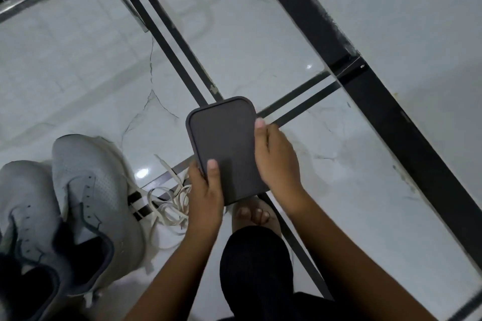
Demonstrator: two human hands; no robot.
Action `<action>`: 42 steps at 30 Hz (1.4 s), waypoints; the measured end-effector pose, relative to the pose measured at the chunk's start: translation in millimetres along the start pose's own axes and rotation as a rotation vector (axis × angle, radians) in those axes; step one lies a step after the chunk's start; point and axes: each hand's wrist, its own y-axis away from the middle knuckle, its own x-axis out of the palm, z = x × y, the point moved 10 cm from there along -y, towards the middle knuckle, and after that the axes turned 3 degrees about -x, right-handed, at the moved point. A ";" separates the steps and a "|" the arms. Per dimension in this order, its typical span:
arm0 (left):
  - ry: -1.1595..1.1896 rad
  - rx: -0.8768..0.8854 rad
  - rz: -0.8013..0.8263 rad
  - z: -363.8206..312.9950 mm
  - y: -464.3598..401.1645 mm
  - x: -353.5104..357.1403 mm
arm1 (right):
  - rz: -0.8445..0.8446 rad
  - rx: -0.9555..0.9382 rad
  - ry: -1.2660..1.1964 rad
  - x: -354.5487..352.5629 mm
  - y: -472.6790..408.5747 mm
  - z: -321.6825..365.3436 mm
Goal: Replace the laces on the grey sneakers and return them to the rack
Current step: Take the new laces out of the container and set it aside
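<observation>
Two grey sneakers (78, 206) sit side by side on the white marble floor (339, 164) at my left, eyelets bare, no laces threaded. One loose tangle of pale laces (169, 206) lies just beside the nearer shoe, right under my left wrist. Both hands grip one dark flat box (224, 148) over the floor: my left hand (206, 190) curls round its near corner, thumb on top; my right hand (279, 156) clasps the right edge. Lid is on, contents hidden. My bare foot (255, 214) shows beneath.

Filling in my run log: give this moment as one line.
hands: left hand and right hand hold dark lid | sneakers: unlaced, on floor | white laces: loose beside them
</observation>
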 end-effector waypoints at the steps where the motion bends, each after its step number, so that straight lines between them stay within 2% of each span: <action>1: -0.009 0.016 -0.022 4.3 4.2 1.6 | -0.008 0.009 0.019 1.8 12.7 -6.2; 6: -0.309 0.048 -0.232 7.0 -0.4 -8.4 | -0.182 -0.002 0.156 -3.2 26.6 -7.3; 9: -0.351 0.023 -0.290 9.3 -2.6 -9.4 | -0.168 0.003 0.218 -2.2 25.1 -7.9; 12: -0.297 -0.007 -0.212 14.7 -6.7 -5.7 | -0.110 0.004 0.189 -2.3 23.2 -8.3; 15: -0.138 -0.025 -0.014 13.9 -10.1 2.2 | 0.119 0.058 -0.020 3.2 15.5 -16.6; 17: -0.074 -0.003 0.050 9.5 -6.7 -5.7 | 0.226 0.078 -0.074 -4.2 20.2 -21.3; 20: -0.036 0.056 0.047 10.3 3.6 -15.1 | 0.224 0.072 0.021 -25.6 38.8 -31.8; 23: -0.006 0.038 0.066 25.2 11.9 -11.2 | 0.349 0.211 -0.160 -15.7 63.6 -41.8; 25: 0.080 0.036 0.064 14.5 16.1 -17.9 | 0.352 0.239 -0.293 -18.8 63.4 -29.3; 28: 0.219 0.096 -0.024 -22.5 30.7 -61.8 | 0.352 0.166 -0.412 -33.5 55.7 33.1; 34: 0.566 0.230 -0.215 -95.5 54.9 -180.1 | 0.498 -0.036 -0.546 -38.6 59.0 206.6; 38: 0.705 0.274 -0.203 -135.0 49.6 -240.6 | 0.544 -0.087 -0.622 -31.1 51.6 288.3; 42: 0.789 0.211 -0.177 -145.2 20.3 -280.2 | 0.474 -0.051 -0.682 -17.7 26.5 335.6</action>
